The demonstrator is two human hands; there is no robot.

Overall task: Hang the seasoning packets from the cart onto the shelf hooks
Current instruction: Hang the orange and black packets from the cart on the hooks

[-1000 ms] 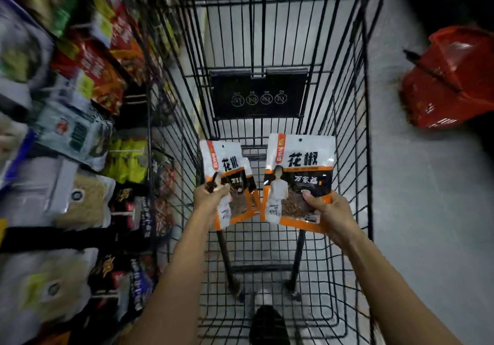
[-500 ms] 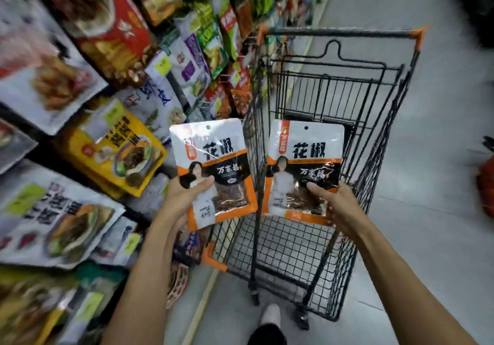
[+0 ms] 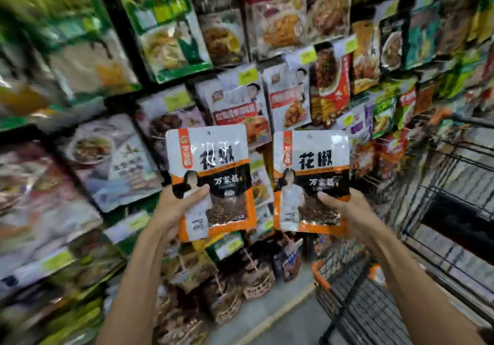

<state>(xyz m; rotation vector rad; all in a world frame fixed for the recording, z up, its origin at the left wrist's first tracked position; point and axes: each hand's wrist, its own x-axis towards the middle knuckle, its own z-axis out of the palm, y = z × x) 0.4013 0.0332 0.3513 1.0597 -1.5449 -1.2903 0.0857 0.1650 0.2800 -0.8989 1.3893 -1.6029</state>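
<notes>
Orange-and-white plastic seasoning packets (image 3: 213, 163) are sitting clamped in left hand (image 3: 173, 208), right hand (image 3: 347, 211); holes (image 3: 207, 132) above each grip should be leading

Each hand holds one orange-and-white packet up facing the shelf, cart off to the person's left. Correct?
Not quite. The cart is to the person's right, not left; the head view shows its wire wall at the right edge. The rest stands: the left hand grips the left packet, the right hand grips the right packet, both held up facing the shelf.
</notes>
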